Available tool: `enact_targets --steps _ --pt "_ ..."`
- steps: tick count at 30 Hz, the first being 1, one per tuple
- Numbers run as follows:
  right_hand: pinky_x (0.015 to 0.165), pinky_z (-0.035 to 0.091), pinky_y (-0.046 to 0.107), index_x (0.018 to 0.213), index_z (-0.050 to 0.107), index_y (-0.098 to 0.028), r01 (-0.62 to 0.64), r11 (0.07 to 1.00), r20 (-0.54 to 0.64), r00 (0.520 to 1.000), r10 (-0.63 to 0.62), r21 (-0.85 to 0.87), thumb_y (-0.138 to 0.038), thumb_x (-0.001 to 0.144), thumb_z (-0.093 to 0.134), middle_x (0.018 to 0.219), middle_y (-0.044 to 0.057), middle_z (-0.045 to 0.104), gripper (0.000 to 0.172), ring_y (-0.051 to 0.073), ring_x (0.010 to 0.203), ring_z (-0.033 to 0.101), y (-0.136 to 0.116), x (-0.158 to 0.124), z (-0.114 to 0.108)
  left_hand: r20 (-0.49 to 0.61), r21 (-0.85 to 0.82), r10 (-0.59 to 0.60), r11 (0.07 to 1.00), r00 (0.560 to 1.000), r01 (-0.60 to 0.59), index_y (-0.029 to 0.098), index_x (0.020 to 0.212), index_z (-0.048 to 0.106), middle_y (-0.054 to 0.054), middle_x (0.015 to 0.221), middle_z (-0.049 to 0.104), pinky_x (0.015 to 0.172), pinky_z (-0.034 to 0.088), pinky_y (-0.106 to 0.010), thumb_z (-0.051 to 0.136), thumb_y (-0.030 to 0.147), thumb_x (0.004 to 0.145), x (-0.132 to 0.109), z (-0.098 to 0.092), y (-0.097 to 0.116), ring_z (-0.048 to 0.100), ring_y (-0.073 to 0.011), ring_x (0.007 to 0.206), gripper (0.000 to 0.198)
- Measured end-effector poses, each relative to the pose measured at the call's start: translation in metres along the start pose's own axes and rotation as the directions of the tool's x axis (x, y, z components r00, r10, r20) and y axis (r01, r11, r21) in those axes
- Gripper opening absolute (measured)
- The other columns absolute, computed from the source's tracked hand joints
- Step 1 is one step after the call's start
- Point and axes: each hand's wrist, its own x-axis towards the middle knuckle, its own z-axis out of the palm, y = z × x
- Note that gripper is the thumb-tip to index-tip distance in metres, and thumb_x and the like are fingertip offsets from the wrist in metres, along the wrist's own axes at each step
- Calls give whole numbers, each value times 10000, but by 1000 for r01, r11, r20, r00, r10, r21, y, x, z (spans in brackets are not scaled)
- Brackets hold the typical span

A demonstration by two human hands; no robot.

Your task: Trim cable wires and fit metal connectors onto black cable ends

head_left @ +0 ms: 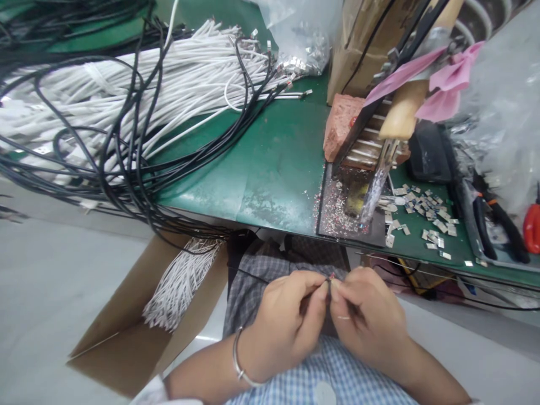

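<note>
My left hand (287, 320) and my right hand (369, 318) meet over my lap, below the edge of the green bench (270, 163). Both pinch with thumb and fingers closed at the same spot. Between the fingertips sits the end of a thin black cable (253, 275), which runs off to the left toward the bench. A tiny part at the cable tip is too small to name. A metal bangle circles my left wrist.
Black cables (105, 157) and white cables (169, 79) pile on the bench's left. A soldering iron (392, 129) rests on a stand beside a brick (341, 126). Small metal shells (426, 216) lie scattered at the right, with pliers (493, 219). A cardboard box (139, 332) holds white cables.
</note>
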Motion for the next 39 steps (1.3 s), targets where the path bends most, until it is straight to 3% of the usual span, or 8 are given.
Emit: enact_targets --steps 9,15,17,21,26,29,34,39 --pt "485 392 225 842 551 -221 -181 948 201 971 130 261 -147 859 610 689 -25 524 96 116 573 501 11 9 -15 24 39 136 990 990 -137 169 998 588 -24 719 713 520 468 -232 552 84 845 -1 -5 -3 636 -134 552 178" --pt "556 390 234 844 528 -211 -184 932 346 936 69 312 -127 921 538 719 -16 517 114 117 641 497 12 6 -25 200 -28 191 982 961 -189 174 982 575 -17 696 694 540 453 -252 500 67 877 4 -15 -7 607 -141 549 168" --pt "566 395 243 837 525 -213 -195 903 414 910 21 383 -161 941 511 726 -7 529 117 124 652 503 12 5 -26 333 -90 223 975 916 -205 185 973 580 -19 708 699 560 459 -258 462 42 864 9 -24 -9 633 -149 581 216" --pt "551 429 232 784 512 -226 -243 752 582 782 -222 613 -275 989 452 676 -10 551 219 121 612 526 12 5 -23 619 -335 357 926 700 -175 210 895 594 -1 701 713 564 472 -246 467 28 826 16 -39 -11 654 -148 595 233" --pt "545 413 235 811 556 -213 -216 879 301 950 88 426 -160 943 510 691 -12 531 149 119 615 513 15 0 -12 446 -297 -43 935 894 193 181 956 569 -29 777 724 625 512 -217 473 120 956 7 -27 -6 695 -141 689 114" --pt "540 418 233 860 566 -211 -151 918 106 987 121 367 -101 915 518 681 -17 536 132 123 613 501 14 -5 -3 374 -423 -196 834 906 355 172 1012 519 -35 792 704 651 519 -215 443 201 1008 -5 -10 -3 689 -135 722 81" --pt "552 443 252 889 563 -219 -126 911 3 991 135 393 -153 956 490 656 -21 504 119 135 612 492 10 -11 4 339 -414 -144 865 930 284 195 899 469 32 640 578 505 403 -184 463 237 995 -9 -2 -4 524 -94 519 105" --pt "531 412 240 794 541 -216 -209 793 174 976 132 573 -340 993 480 667 -17 496 242 119 596 489 13 -14 0 483 -278 13 950 875 139 197 822 561 23 670 642 614 450 -189 472 138 964 6 -26 -6 606 -103 600 178"
